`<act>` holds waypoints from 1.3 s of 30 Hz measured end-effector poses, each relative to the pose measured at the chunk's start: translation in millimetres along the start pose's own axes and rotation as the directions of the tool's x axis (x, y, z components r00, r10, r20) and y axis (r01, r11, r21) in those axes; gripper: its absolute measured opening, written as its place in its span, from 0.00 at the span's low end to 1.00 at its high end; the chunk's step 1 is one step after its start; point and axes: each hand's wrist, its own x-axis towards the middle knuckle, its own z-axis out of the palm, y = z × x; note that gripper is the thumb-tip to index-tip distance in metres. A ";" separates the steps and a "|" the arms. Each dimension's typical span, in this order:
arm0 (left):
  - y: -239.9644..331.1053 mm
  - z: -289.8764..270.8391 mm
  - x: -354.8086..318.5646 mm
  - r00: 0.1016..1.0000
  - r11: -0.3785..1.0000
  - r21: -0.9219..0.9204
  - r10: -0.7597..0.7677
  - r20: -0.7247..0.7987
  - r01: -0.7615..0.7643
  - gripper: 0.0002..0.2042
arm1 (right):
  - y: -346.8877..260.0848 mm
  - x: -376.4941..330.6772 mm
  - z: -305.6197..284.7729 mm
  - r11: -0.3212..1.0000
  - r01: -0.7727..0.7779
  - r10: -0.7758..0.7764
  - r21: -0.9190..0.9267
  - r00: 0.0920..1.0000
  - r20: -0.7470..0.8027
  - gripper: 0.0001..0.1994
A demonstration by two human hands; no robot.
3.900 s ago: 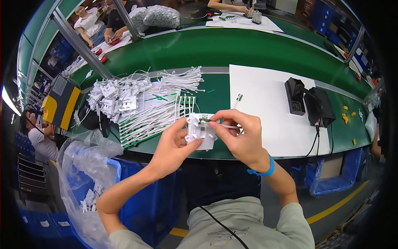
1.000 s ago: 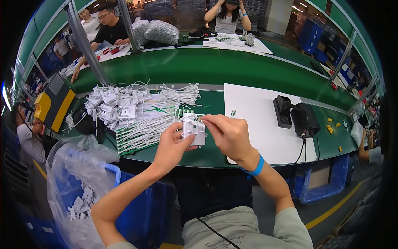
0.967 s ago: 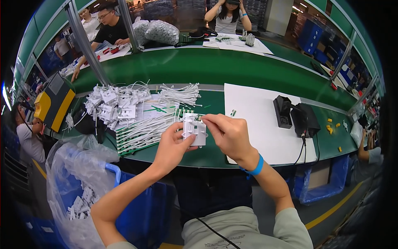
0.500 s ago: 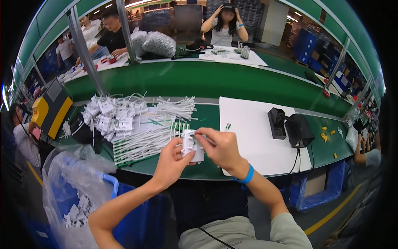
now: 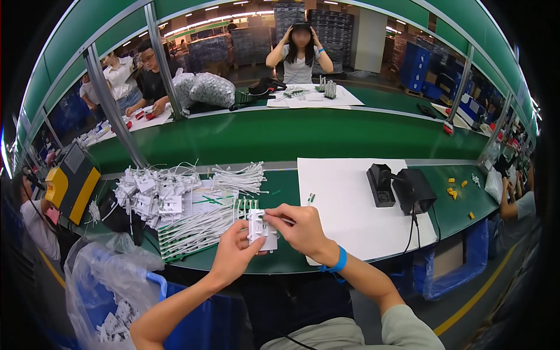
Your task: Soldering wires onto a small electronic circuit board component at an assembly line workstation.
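Observation:
My left hand (image 5: 234,255) grips a white plastic housing (image 5: 270,242) by its sides, thumb across the front. Over the housing's upper part, my right hand (image 5: 304,228) pinches with thumb and forefinger; what lies between the fingertips is too small to make out. Just left of the housing, a row of white cables with green ends (image 5: 195,232) lies on the bench. Behind them a heap of similar white housings (image 5: 169,203) is piled up, and another bundle of white cables (image 5: 240,177) sits beside the heap.
A white sheet (image 5: 338,224) covers the bench at right, with a black device (image 5: 413,189) on it. Small yellow parts (image 5: 452,192) lie farther right. A yellow and black machine (image 5: 73,184) stands at left. Below it is a plastic-lined blue bin (image 5: 156,281). A person (image 5: 300,55) sits across the bench.
The whole view has tilted up, so the bench sits lower in the picture. Both hands keep their hold at the housing, the right fingertips still at its upper part.

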 end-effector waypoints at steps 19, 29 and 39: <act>-8.6 -7.1 12.3 0.999 0.999 0.026 -0.047 -0.001 0.047 0.13 | 18.0 -1.0 -4.4 0.994 0.012 0.000 -0.112 0.994 0.113 0.09; -16.4 -1.4 75.2 0.988 0.995 0.042 -0.090 -0.122 0.095 0.13 | 22.7 -0.1 7.0 0.864 0.036 0.103 -0.503 0.963 0.247 0.30; 22.2 92.1 177.1 0.994 0.987 0.119 -0.101 -0.032 0.104 0.14 | 58.1 27.1 -69.2 0.898 -0.326 0.297 -0.296 0.945 -0.141 0.22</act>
